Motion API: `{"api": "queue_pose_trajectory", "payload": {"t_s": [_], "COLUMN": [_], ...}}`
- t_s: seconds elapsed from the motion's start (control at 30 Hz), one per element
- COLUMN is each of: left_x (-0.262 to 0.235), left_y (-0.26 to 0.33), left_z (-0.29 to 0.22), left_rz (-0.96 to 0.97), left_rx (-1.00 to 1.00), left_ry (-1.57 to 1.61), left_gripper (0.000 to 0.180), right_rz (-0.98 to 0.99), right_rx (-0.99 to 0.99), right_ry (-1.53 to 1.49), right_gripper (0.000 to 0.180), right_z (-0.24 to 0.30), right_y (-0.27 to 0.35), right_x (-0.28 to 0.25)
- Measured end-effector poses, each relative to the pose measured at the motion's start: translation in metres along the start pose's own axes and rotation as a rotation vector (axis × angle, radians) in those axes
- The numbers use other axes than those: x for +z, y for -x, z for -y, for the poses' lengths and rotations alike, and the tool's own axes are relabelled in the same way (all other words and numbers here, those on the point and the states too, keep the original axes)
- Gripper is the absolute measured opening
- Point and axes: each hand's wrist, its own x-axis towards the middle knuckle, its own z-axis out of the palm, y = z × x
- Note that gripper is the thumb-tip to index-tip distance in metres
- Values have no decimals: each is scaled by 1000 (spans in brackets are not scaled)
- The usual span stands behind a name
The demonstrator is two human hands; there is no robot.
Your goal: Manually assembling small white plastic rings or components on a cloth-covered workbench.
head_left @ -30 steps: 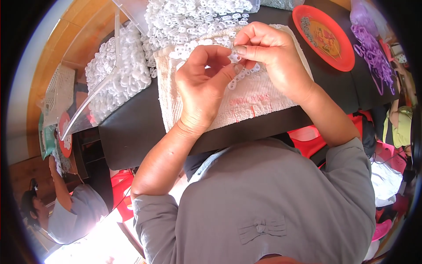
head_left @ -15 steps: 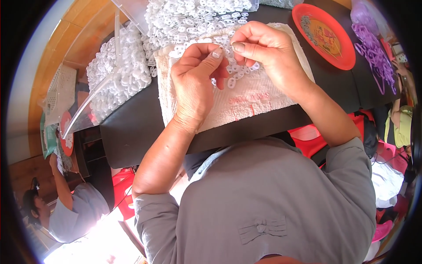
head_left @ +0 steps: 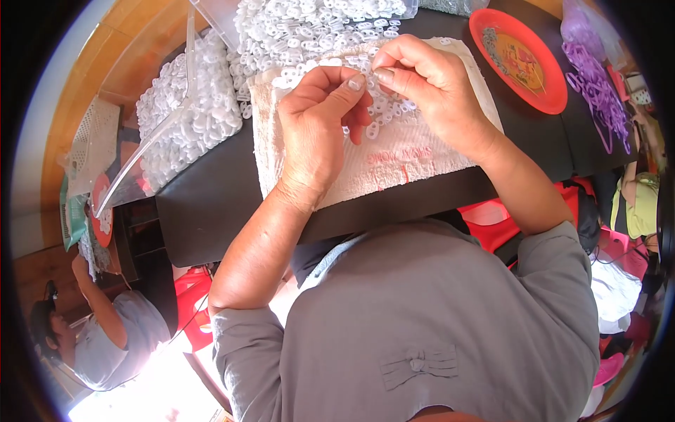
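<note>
My left hand (head_left: 320, 119) is closed in a pinch, thumb against the fingers, above a cream towel (head_left: 429, 158). Whatever sits between those fingertips is too small to make out. Just to its right, my right hand (head_left: 429, 84) also pinches, thumb and forefinger together, and its hold is hidden too. The two sets of fingertips nearly meet. Small white oval plastic pieces with two holes (head_left: 373, 130) lie loose on the towel under and between the hands. A dense heap of the same white pieces (head_left: 302, 35) spreads behind the towel.
A clear bin of white pieces (head_left: 186, 119) stands at the left. On the dark table (head_left: 211, 204) at far right are a red oval tray (head_left: 555, 77) with small metallic bits and purple cords (head_left: 598, 91). Another person (head_left: 116, 337) works at lower left.
My left hand has shifted slightly right, bringing its fingertips closer to my right hand's. Both hands stay pinched. The view has moved very slightly.
</note>
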Motion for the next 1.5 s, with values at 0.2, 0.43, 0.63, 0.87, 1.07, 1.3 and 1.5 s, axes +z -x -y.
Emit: {"api": "queue_pose_trajectory", "payload": {"t_s": [0.2,0.43,0.63,0.87,1.07,1.3,1.5], "left_x": [1,0,-1,-1,2,1,1], "left_y": [1,0,2,3,3,5,6], "left_z": [-1,2,1,1,0,-3,-2], "left_rz": [-8,-8,-6,-16,-27,-29,-27], "left_rx": [-21,5,-3,0,18,1,0], "left_ry": [11,-10,-56,-52,-47,-88,-85], "left_gripper": [9,10,12,11,9,10,10], "right_rz": [4,-16,-3,-20,-25,-9,0], "right_rx": [-46,-106,-106,-163,-132,-145,-137], "right_ry": [57,106,95,146,139,153,156], "right_gripper": [4,4,5,5,5,5,5], "right_z": [1,1,1,0,1,2,4], "right_y": [0,0,0,0,1,1,1], "right_x": [0,1,2,2,2,2,2]}}
